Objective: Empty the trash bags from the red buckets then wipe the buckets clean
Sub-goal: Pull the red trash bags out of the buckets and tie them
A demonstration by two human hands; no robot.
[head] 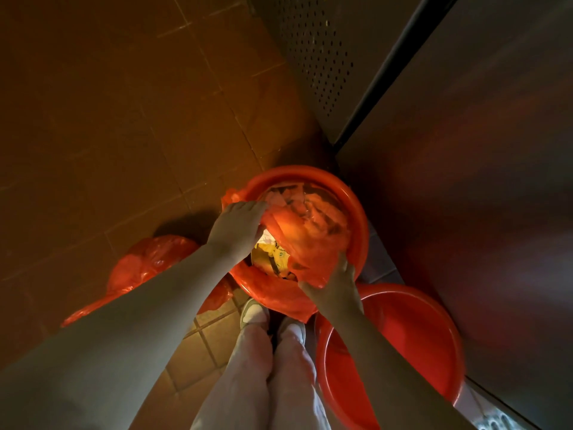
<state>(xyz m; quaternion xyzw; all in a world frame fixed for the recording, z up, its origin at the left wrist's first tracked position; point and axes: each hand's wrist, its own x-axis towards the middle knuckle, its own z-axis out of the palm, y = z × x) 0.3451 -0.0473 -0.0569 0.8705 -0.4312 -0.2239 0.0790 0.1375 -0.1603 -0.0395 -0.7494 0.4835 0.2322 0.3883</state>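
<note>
From my feed, the lined red bucket (356, 209) stands at centre, and my left hand (237, 226) pinches its orange trash bag (297, 240) at the 9 o'clock rim while my right hand (336, 285) grips the bag's edge at 5 o'clock. A second, unlined red bucket (412, 346) sits just beside it at 5 o'clock, and a filled red bag (145, 265) lies on the tiled floor (102, 119) at 8 o'clock.

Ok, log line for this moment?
left hand: gripping bag | right hand: gripping bag | bucket: still lined | second bucket: empty

Both hands, left (235, 225) and right (336, 283), grip the red bag (307, 240) in a red bucket (356, 212); another bucket (403, 336) sits beside it.
</note>
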